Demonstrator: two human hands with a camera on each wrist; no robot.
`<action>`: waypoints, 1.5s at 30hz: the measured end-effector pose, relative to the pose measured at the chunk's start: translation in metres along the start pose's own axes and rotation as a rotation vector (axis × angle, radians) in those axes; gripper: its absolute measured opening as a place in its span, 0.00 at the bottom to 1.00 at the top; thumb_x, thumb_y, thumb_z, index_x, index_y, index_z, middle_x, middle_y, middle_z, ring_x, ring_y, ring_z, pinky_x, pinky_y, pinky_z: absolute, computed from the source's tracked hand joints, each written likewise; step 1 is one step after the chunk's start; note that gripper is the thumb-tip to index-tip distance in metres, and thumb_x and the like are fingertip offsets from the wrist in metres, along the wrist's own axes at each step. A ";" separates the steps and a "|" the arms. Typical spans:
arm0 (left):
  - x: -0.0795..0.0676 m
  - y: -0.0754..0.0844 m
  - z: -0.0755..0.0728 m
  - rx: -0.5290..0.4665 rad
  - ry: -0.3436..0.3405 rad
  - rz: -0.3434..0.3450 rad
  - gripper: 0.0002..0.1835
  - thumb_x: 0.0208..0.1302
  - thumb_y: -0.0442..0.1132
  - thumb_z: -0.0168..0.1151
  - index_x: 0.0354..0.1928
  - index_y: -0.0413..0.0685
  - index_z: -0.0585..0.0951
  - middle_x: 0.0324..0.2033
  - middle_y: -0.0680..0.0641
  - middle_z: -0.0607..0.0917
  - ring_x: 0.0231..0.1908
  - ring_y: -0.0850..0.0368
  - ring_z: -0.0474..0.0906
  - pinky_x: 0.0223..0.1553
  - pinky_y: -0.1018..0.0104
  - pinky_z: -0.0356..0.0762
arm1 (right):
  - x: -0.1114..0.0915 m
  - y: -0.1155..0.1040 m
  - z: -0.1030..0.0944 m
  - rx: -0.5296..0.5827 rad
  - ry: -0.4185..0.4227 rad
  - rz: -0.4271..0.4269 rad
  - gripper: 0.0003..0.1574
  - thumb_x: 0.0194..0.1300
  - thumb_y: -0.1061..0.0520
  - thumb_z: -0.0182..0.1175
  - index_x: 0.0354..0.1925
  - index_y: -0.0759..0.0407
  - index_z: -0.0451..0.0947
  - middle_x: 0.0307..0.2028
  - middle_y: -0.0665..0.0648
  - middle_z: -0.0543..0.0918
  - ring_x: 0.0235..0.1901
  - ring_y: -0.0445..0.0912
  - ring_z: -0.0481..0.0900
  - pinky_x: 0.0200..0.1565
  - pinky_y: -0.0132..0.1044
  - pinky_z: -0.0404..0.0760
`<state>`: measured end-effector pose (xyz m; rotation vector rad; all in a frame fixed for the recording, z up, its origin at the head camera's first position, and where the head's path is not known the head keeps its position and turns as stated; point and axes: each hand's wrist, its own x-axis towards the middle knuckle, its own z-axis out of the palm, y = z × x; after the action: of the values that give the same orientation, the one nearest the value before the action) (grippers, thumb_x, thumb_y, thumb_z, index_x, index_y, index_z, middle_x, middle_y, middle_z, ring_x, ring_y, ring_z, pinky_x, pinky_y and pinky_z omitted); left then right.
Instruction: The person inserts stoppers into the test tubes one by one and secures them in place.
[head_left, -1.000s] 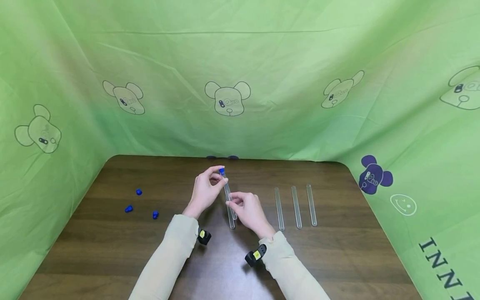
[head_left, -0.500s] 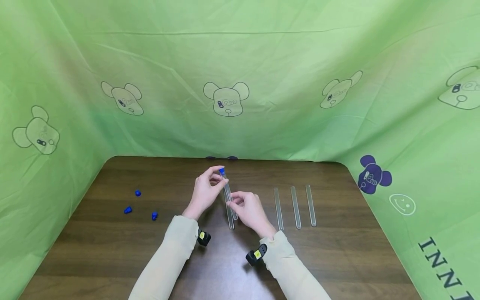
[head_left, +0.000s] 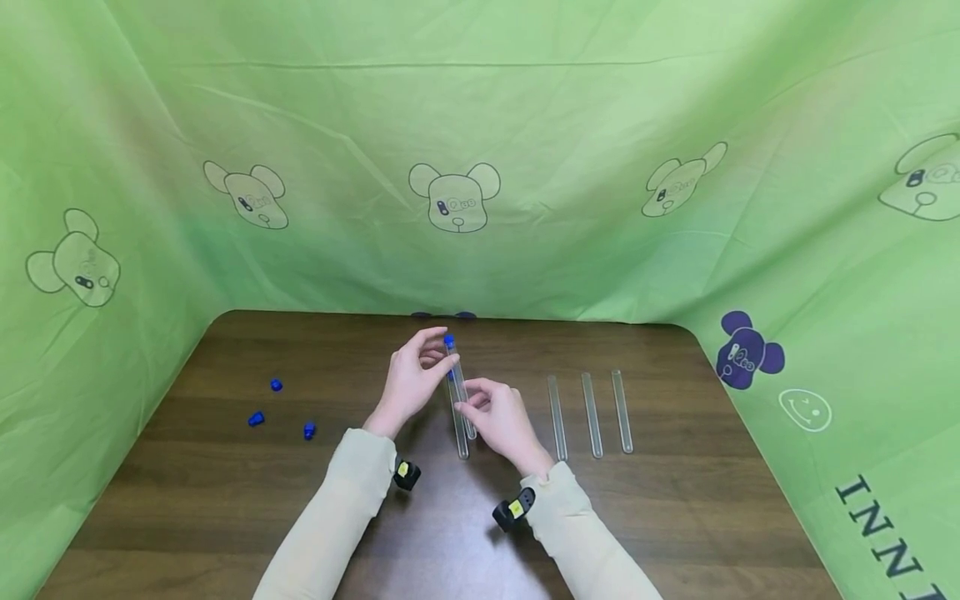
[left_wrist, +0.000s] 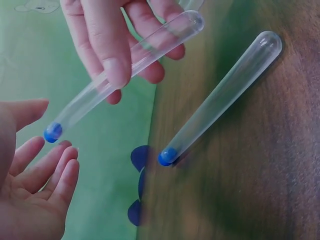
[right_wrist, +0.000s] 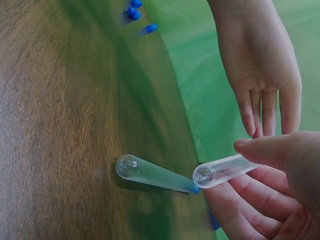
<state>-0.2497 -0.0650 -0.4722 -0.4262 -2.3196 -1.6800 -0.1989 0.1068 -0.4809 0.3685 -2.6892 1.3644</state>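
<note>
1. While the right hand (head_left: 498,417) pinches a capped tube (left_wrist: 85,105) between thumb and fingers, the left hand (head_left: 411,379) has its fingers parted around the blue end, gap visible, gripping nothing.
2. Held tube: clear, tilted, raised off the tabletop (head_left: 637,533), blue cap (left_wrist: 52,132) in its end, cap end by left hand.
3. Second capped tube (left_wrist: 225,95) lies on the tabletop, partly overlapped by the held one in head view.
4. Three loose blue caps (head_left: 257,418) on tabletop, person's left, apart from each other.
5. Three clear tubes (head_left: 592,417) lie side by side, slightly apart, person's right.
6. Green cloth (head_left: 337,250), bear prints, behind and both sides.
7. Pale sleeves (head_left: 330,517); black camera (head_left: 514,509) on right wrist.
</note>
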 end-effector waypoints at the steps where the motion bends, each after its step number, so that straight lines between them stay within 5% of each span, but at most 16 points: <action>1: 0.000 0.000 -0.001 0.000 0.000 0.000 0.23 0.65 0.35 0.72 0.61 0.43 0.80 0.46 0.42 0.87 0.45 0.46 0.85 0.49 0.57 0.82 | 0.000 0.000 0.000 -0.001 0.003 0.000 0.17 0.63 0.62 0.72 0.50 0.65 0.85 0.27 0.52 0.86 0.28 0.45 0.86 0.37 0.42 0.86; 14: -0.001 0.004 -0.010 0.012 -0.024 -0.040 0.22 0.68 0.38 0.69 0.62 0.45 0.79 0.52 0.40 0.86 0.49 0.49 0.83 0.53 0.57 0.79 | 0.001 0.007 -0.001 -0.002 0.031 -0.007 0.16 0.61 0.62 0.74 0.48 0.64 0.86 0.27 0.51 0.86 0.26 0.43 0.85 0.35 0.41 0.86; 21: -0.003 0.004 -0.017 0.010 -0.027 -0.034 0.20 0.68 0.37 0.68 0.61 0.44 0.80 0.50 0.43 0.86 0.50 0.42 0.82 0.55 0.57 0.78 | 0.001 0.010 -0.005 -0.004 0.050 -0.010 0.18 0.59 0.64 0.74 0.48 0.66 0.85 0.27 0.52 0.85 0.25 0.45 0.85 0.32 0.40 0.85; 28: -0.011 0.001 -0.018 0.077 -0.035 -0.016 0.20 0.67 0.36 0.69 0.59 0.42 0.81 0.49 0.45 0.87 0.48 0.50 0.83 0.54 0.57 0.79 | 0.000 0.015 -0.008 -0.030 0.071 0.030 0.24 0.58 0.65 0.75 0.53 0.66 0.83 0.26 0.52 0.85 0.24 0.43 0.84 0.30 0.38 0.83; 45: -0.034 -0.015 -0.042 0.113 -0.058 -0.081 0.20 0.68 0.38 0.69 0.60 0.43 0.80 0.53 0.45 0.85 0.53 0.41 0.81 0.57 0.51 0.77 | -0.003 0.025 -0.009 -0.052 0.067 0.055 0.24 0.57 0.64 0.75 0.52 0.67 0.83 0.25 0.50 0.82 0.21 0.40 0.80 0.24 0.35 0.80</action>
<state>-0.2223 -0.1124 -0.4852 -0.3680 -2.4903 -1.5806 -0.2030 0.1284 -0.4960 0.2412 -2.6932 1.2940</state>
